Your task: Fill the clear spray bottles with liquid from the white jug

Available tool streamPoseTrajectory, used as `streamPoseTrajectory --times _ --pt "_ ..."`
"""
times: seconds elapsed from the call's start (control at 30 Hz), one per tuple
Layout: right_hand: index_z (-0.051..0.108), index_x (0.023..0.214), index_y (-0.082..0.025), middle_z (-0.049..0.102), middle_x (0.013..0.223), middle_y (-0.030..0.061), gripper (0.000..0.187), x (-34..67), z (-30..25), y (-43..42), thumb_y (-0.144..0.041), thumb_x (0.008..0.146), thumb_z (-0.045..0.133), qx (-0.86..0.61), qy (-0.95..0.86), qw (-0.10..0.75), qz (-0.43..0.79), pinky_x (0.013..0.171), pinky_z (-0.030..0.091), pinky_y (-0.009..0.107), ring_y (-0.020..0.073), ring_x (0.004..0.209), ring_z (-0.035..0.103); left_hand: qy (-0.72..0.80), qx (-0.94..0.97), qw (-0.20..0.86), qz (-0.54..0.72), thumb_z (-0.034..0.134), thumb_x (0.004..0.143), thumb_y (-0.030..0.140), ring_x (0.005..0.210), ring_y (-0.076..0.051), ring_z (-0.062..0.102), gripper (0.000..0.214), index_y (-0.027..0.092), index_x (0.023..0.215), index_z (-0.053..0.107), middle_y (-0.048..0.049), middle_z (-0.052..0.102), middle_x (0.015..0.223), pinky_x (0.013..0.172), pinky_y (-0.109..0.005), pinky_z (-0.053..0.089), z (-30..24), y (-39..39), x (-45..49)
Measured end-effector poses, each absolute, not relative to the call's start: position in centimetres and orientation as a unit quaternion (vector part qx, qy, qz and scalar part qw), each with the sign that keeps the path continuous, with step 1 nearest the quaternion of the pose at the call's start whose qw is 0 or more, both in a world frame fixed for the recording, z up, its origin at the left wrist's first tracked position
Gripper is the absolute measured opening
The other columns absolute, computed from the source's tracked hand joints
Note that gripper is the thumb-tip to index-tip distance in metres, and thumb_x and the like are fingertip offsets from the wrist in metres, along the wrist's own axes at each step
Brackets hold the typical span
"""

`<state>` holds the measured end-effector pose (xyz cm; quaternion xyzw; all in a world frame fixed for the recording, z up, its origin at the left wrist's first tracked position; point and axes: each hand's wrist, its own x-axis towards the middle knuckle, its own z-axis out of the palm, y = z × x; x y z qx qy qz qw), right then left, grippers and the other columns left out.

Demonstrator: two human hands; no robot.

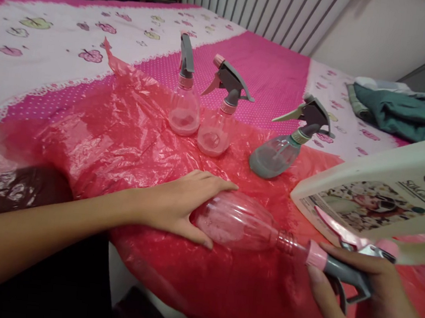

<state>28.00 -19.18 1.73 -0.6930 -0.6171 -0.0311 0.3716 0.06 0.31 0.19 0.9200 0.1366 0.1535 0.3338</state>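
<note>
My left hand point(181, 201) is wrapped round the base of a clear pinkish bottle point(241, 223), which lies on its side with its threaded neck toward the right. In my right hand point(382, 308) is a grey trigger spray head point(348, 277) with a pink collar and a long pink trigger. The collar is in line with the bottle's neck, a small gap apart, and the stretch between them looks like the dip tube. Two pink-and-grey spray bottles point(185, 108) point(215, 134) stand behind, and a green-tinted one point(276, 153) leans beside them.
Crinkled red plastic sheeting point(116, 134) lies under the bottles, over a pink and white patterned bedspread point(275, 64). A large white labelled jug point(376, 191) is tilted at the right. Folded green cloth point(400, 110) sits farther back, before a wall and grey slats point(244, 5).
</note>
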Motion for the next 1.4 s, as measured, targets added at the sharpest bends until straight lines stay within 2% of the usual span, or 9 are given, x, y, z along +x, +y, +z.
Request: streamPoseTrajectory --times 0.37,0.53,0.8,0.93,1.1,1.23,1.4 --pt "0.067 0.104 -0.028 0.069 0.087 -0.0027 0.017 27.9 1.6 -19.5 -0.042 0.094 0.072 -0.698 -0.608 0.378 0.021 0.06 0.053 0.014 0.0096 0.067 0.066 0.139 0.92 0.333 0.153 0.081 0.087 0.062 0.131 -0.039 0.06 0.091 0.021 0.158 0.042 -0.0199 0.06 0.151 0.11 -0.054 0.048 0.2 0.3 0.0" --pt "0.068 0.104 -0.03 0.07 0.084 -0.0037 0.015 27.8 1.9 -19.4 -0.04 0.094 0.072 -0.689 -0.616 0.383 0.02 0.055 0.051 0.016 0.0099 0.063 0.064 0.136 0.92 0.332 0.159 0.082 0.087 0.06 0.131 -0.039 0.06 0.091 0.02 0.158 0.043 -0.0204 0.06 0.15 0.11 -0.055 0.047 0.1 0.3 0.0" --pt "0.067 0.102 -0.029 0.069 0.086 -0.0031 0.019 26.7 1.9 -19.5 -0.046 0.094 0.07 -0.735 -0.539 0.403 0.078 0.062 0.053 0.021 0.0131 0.07 0.064 0.133 0.921 0.332 0.153 0.08 0.087 0.066 0.132 -0.04 0.059 0.094 0.017 0.158 0.042 -0.0225 0.059 0.151 0.11 -0.055 0.048 0.0 0.3 0.0" --pt "0.07 0.1 -0.028 0.069 0.084 -0.0016 0.021 27.1 1.7 -19.3 -0.044 0.089 0.076 -0.712 -0.574 0.402 0.036 0.06 0.049 0.024 0.0151 0.07 0.063 0.138 0.92 0.337 0.147 0.081 0.087 0.064 0.132 -0.04 0.059 0.094 0.019 0.158 0.041 -0.0217 0.059 0.152 0.11 -0.055 0.048 0.1 0.2 -0.1" --pt "0.068 0.101 -0.027 0.069 0.088 0.0014 0.022 26.6 2.0 -19.7 -0.043 0.089 0.076 -0.747 -0.514 0.422 0.03 0.06 0.047 0.03 0.0178 0.073 0.062 0.14 0.917 0.34 0.152 0.081 0.087 0.063 0.132 -0.04 0.059 0.091 0.022 0.158 0.041 -0.0201 0.06 0.151 0.111 -0.056 0.047 0.2 0.2 0.0" --pt "0.068 0.1 -0.026 0.068 0.089 0.0008 0.023 26.2 2.3 -19.8 -0.044 0.088 0.076 -0.745 -0.513 0.425 0.04 0.064 0.049 0.031 0.0174 0.074 0.061 0.144 0.917 0.342 0.149 0.081 0.087 0.065 0.132 -0.04 0.059 0.092 0.021 0.158 0.041 -0.0201 0.059 0.151 0.111 -0.055 0.047 0.2 0.3 0.0" --pt "0.068 0.101 -0.025 0.066 0.086 -0.0005 0.023 26.6 2.1 -19.8 -0.043 0.089 0.077 -0.743 -0.52 0.42 0.029 0.059 0.045 0.03 0.015 0.069 0.059 0.139 0.917 0.339 0.157 0.081 0.087 0.064 0.13 -0.039 0.06 0.091 0.021 0.157 0.042 -0.0197 0.06 0.15 0.111 -0.055 0.047 0.2 0.3 0.0"
